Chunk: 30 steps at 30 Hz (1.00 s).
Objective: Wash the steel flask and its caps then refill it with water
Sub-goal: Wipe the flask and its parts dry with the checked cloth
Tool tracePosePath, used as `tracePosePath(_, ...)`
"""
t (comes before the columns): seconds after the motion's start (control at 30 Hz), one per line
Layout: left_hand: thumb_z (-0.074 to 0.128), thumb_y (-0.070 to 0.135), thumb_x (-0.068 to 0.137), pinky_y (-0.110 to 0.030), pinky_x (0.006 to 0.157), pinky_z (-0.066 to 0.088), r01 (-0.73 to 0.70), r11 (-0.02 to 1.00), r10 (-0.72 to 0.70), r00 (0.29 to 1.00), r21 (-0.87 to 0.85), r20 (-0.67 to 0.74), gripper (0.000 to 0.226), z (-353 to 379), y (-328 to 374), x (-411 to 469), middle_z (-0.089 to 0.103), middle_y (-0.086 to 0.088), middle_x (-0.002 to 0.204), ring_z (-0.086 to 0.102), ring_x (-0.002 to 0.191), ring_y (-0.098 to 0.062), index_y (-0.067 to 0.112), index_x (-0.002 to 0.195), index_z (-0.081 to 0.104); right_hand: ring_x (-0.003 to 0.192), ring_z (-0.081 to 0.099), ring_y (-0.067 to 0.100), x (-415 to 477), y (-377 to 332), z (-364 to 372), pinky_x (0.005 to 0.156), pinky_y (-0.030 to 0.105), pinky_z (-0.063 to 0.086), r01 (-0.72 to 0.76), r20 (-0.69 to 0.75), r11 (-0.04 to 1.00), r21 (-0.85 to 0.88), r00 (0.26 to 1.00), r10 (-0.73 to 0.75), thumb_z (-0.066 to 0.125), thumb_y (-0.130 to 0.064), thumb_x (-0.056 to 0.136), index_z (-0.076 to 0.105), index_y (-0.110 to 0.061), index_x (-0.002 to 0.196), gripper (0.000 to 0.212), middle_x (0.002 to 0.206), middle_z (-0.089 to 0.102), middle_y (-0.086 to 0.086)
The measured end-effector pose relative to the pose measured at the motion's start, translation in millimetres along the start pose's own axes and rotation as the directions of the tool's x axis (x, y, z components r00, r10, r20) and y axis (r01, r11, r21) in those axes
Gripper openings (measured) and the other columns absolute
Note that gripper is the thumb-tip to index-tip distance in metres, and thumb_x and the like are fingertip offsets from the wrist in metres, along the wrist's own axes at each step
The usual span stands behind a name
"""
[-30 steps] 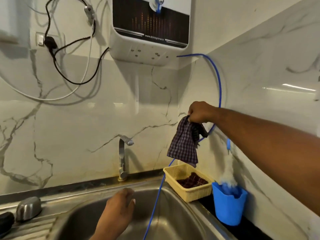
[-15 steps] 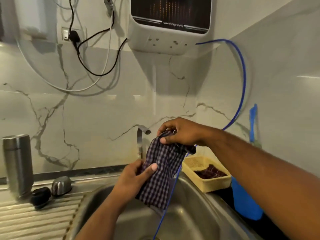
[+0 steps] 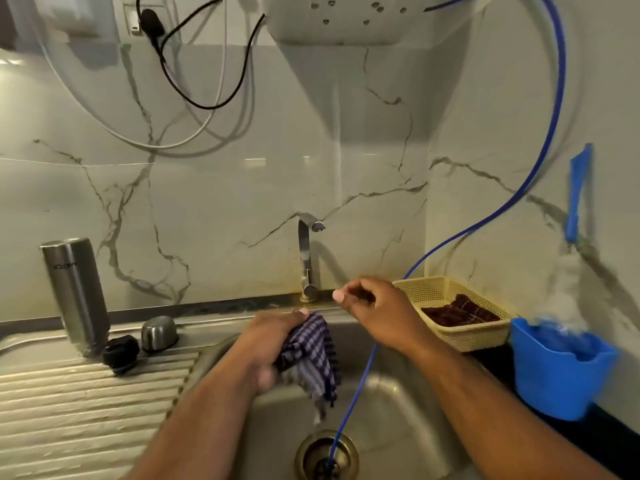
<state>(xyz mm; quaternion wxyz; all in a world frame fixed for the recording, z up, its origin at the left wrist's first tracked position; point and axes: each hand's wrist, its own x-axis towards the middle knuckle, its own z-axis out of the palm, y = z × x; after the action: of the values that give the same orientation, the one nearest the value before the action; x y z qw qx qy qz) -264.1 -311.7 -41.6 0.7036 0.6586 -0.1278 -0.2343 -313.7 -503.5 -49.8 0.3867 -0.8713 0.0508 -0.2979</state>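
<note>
Three task pieces stand together well to the left of both hands, and no fingers touch any of them: the tall cylindrical brushed-steel flask, the round black inner cap just in front of its base, and the domed steel outer cap just beside that, all at the back of the ribbed steel drainboard. The flask is upright, with dark lettering on its side that is too blurred to read, and the two caps sit apart from its mouth. Over the steel sink basin, the left hand reaches in from below with its fingers clamped around a bunched blue-and-white checked cloth, whose loose end hangs down toward the round brass-coloured drain. The right hand hovers just beside it, in front of the base of the chrome tap, back of the hand up, fingers loosely curled with nothing seen in them. A thin blue tube loops down the marble wall, passes under the right wrist and ends in the drain. On the dark tabletop at the basin's right rim sits a pale yellow plastic basket holding a dark checked cloth, with a blue plastic cup near it.
</note>
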Motion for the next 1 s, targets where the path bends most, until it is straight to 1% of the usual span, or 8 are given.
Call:
tracePosePath(0.13, 0.059, 0.023, 0.102, -0.036, 0.064, 0.059, 0.11, 0.987, -0.115, 0.993, -0.114, -0.039, 0.033, -1, -1, 3, 0.076, -0.023, 0.096, 0.071, 0.069, -0.03, -0.006, 0.115, 0.069, 0.09, 0.064, 0.005, -27, -18, 2, 0.076, 0.019, 0.051, 0.013, 0.371, 0.998, 0.066, 0.928, -0.037, 0.074, -0.074, 0.071, 0.066, -0.041, 0.109, 0.05, 0.1, 0.067, -0.015)
tracePosePath(0.33, 0.057, 0.016, 0.102, -0.041, 0.075, 0.062, 0.05, 0.987, -0.074, 0.985, -0.15, -0.156, 0.026, -5, -8, 12, 0.076, -0.023, 0.096, 0.074, 0.091, -0.034, -0.006, 0.109, 0.069, 0.116, 0.057, -0.003, -36, -23, 14, 0.099, 0.02, 0.05, 0.077, 0.47, 0.989, -0.129, 0.883, -0.007, 0.087, -0.065, 0.064, 0.039, -0.047, 0.145, 0.097, 0.132, 0.059, -0.022)
tracePosePath(0.4, 0.059, 0.012, 0.101, -0.034, 0.063, 0.062, 0.033, 0.978, -0.064, 0.987, -0.204, -0.147, 0.021, -6, -7, 12, 0.075, -0.022, 0.096, 0.073, 0.084, -0.027, -0.006, 0.109, 0.066, 0.117, 0.056, -0.005, -38, -20, 22, 0.1, 0.02, 0.049, 0.073, 0.438, 0.991, -0.113, 0.899, -0.017, 0.088, -0.058, 0.068, 0.04, -0.044, 0.146, 0.093, 0.13, 0.059, -0.023)
tracePosePath(0.5, 0.062, 0.01, 0.099, -0.028, 0.057, 0.063, 0.02, 0.952, -0.054, 0.993, -0.305, -0.102, 0.021, -9, -2, 12, 0.072, -0.026, 0.104, 0.073, 0.081, -0.027, -0.009, 0.109, 0.061, 0.107, 0.059, -0.007, -30, -13, 28, 0.087, 0.014, 0.048, 0.034, 0.242, 0.998, -0.053, 0.97, -0.02, 0.071, -0.028, 0.091, 0.058, -0.038, 0.136, 0.047, 0.12, 0.067, -0.019)
tracePosePath(0.67, 0.06, 0.039, 0.1, -0.032, 0.06, 0.059, -0.074, 0.997, 0.075, 0.994, 0.026, -0.078, 0.042, -18, -4, 10, 0.077, -0.015, 0.087, 0.072, 0.069, -0.024, -0.001, 0.108, 0.07, 0.103, 0.066, 0.007, -15, -9, 21, 0.085, 0.027, 0.053, -0.236, 0.065, 0.944, 0.232, 0.972, 0.227, 0.051, -0.02, 0.102, 0.076, -0.03, 0.101, 0.027, 0.104, 0.074, -0.013)
tracePosePath(0.83, 0.058, 0.028, 0.102, -0.029, 0.057, 0.058, -0.12, 0.984, 0.111, 0.991, 0.13, 0.08, 0.031, -14, -3, 2, 0.073, -0.021, 0.094, 0.07, 0.072, -0.024, 0.0, 0.112, 0.065, 0.104, 0.072, 0.03, -16, -15, 18, 0.1, 0.056, 0.054, -0.359, 0.103, 0.791, 0.496, 0.928, 0.357, 0.051, -0.022, 0.098, 0.076, -0.011, 0.1, 0.028, 0.1, 0.078, 0.01)
tracePosePath(0.9, 0.065, 0.027, 0.098, -0.024, 0.064, 0.054, -0.246, 0.845, 0.186, 0.968, 0.475, 0.169, 0.027, -15, -5, 1, 0.071, -0.008, 0.106, 0.068, 0.085, -0.018, 0.014, 0.121, 0.058, 0.105, 0.071, 0.034, -16, -19, 15, 0.1, 0.056, 0.054, -0.368, 0.099, 0.764, 0.53, 0.922, 0.375, 0.052, -0.023, 0.099, 0.073, -0.004, 0.104, 0.029, 0.102, 0.077, 0.015)
tracePosePath(1.0, 0.082, 0.042, 0.082, -0.013, 0.08, 0.052, -0.396, 0.681, 0.256, 0.917, 0.616, 0.306, 0.077, -14, -13, 5, 0.053, 0.012, 0.132, 0.057, 0.113, -0.002, 0.031, 0.14, 0.033, 0.101, 0.072, 0.031, -17, -23, 10, 0.096, 0.051, 0.056, -0.352, 0.089, 0.783, 0.512, 0.929, 0.359, 0.053, -0.027, 0.1, 0.074, -0.005, 0.102, 0.03, 0.097, 0.078, 0.011)
